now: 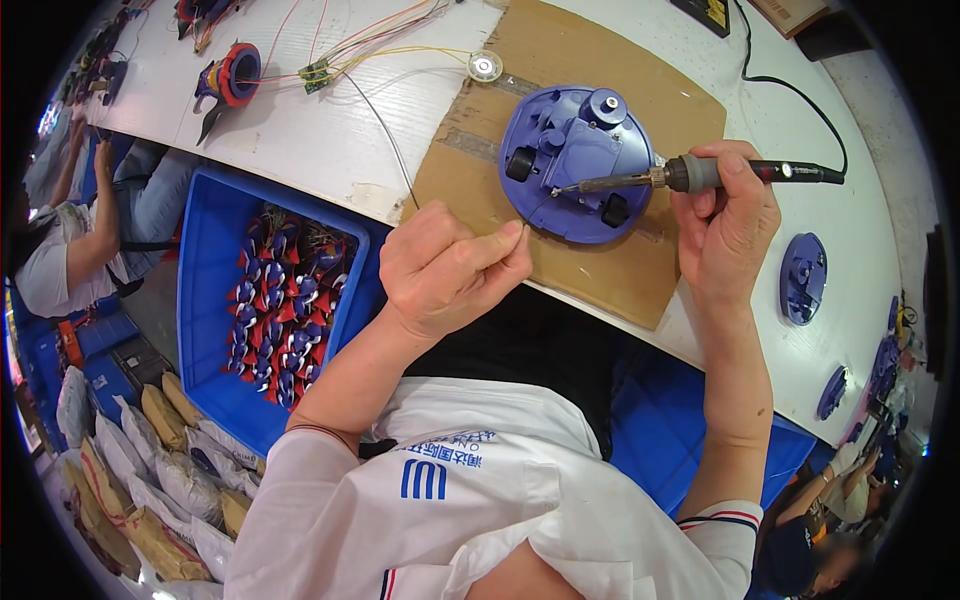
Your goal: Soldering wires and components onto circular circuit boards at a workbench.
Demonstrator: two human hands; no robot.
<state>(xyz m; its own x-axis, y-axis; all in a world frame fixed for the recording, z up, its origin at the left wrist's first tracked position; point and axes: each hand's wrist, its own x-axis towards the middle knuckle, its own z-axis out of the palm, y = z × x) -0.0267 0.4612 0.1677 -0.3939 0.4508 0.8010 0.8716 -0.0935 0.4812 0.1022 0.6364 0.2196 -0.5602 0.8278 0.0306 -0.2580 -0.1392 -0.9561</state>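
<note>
My right hand (728,222) grips a soldering iron (705,174) by its grey collar and black handle. The iron's tip meets a small metal contact on a purple rounded plastic base (590,160), which lies with black wheels and a round housing facing up. Close to the base's near edge, my left hand (455,262) is closed in a pinch on a thin solder wire (540,208). One end of that wire reaches the iron's tip; a grey strand (390,138) runs from behind the hand across the table. Under the base lies a brown cardboard sheet (460,185).
On the white table (380,45), a small green circuit board (316,75) has wires to a round speaker (485,67). More purple bases (803,278) lie to the right. A blue bin (205,330) of red-and-purple parts stands at left. The black iron cord (790,85) curves up right. People work nearby.
</note>
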